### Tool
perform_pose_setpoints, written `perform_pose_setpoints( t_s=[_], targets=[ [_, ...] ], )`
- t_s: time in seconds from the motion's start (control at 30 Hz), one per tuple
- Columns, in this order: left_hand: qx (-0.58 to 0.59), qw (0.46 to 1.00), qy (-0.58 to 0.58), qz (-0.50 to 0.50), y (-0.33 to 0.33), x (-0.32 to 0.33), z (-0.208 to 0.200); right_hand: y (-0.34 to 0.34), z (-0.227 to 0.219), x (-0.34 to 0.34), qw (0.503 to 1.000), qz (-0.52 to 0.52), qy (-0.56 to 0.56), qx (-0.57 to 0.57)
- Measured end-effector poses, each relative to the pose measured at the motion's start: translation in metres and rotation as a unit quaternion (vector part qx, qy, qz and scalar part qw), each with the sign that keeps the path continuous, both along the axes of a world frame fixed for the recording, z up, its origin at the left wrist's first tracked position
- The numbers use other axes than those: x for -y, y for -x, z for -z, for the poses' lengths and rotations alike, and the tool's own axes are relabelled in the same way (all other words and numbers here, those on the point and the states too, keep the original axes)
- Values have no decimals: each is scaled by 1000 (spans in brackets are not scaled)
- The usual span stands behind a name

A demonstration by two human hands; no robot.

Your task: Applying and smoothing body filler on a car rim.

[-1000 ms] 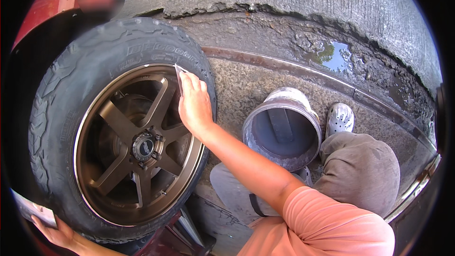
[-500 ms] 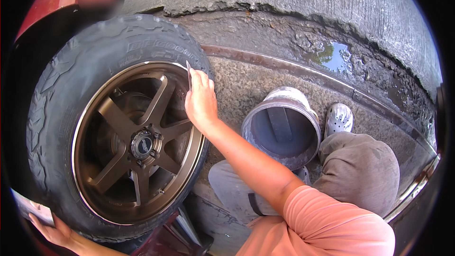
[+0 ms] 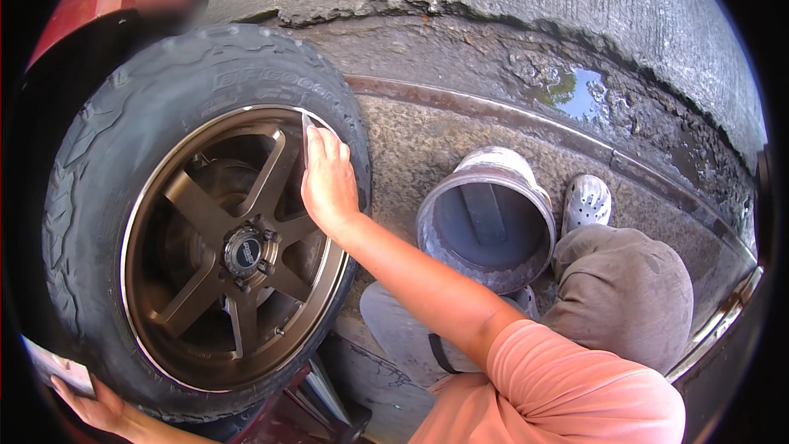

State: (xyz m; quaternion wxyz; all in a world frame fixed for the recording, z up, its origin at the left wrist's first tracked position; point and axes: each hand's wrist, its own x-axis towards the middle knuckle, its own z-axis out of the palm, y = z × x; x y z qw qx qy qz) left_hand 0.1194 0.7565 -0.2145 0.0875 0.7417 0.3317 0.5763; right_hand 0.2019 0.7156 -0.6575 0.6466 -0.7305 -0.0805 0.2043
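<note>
A large black tire (image 3: 90, 222) with a bronze six-spoke wheel (image 3: 197, 214) stands in front of me on the left. My right hand (image 3: 330, 185) is closed on a thin, flat greyish piece (image 3: 306, 131), its edge against the upper right of the wheel's rim; I cannot tell what the piece is made of. At the lower left, my left hand (image 3: 103, 409) grips a pale rectangular sheet (image 3: 64, 368) between thumb and fingers, close beside the tire's lower left side. The sheet is partly cut off by the picture's dark edge.
A whitish, stained bucket (image 3: 485, 267) with greyish water and a flat strip inside stands right of my forearm. My foot in a pale clog (image 3: 588, 201) is beside it. Farther off lie a metal edge (image 3: 477, 107) and a puddle (image 3: 579, 94). Red vehicle bodywork (image 3: 86, 8) shows upper left.
My right hand and the thin piece have shifted left and slightly down, along the rim's upper right. My left hand has stayed nearly in place.
</note>
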Motion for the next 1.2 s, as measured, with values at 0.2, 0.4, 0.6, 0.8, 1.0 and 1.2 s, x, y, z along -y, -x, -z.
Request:
perform_pose_setpoints(
  t_s=[0.2,0.4,0.6,0.8,1.0,1.2],
  targets=[
    [-4,1000,-7,-3,0,0,1,-7,8,7,1000,18,5,-24],
    [15,1000,20,8,4,-5,-5,1,4,2,1000,-1,4,-5],
    [-6,1000,3,0,5,-4,-5,12,14,16,996,21,1,-92],
    [-31,999,-2,5,9,-6,-6,31,49,22,974,13,10,-228],
    [-35,999,-7,3,9,-4,-3,35,51,18,971,-20,-5,-236],
    [-43,999,-9,9,7,-6,-4,31,57,14,970,-29,7,-240]
  ],
)
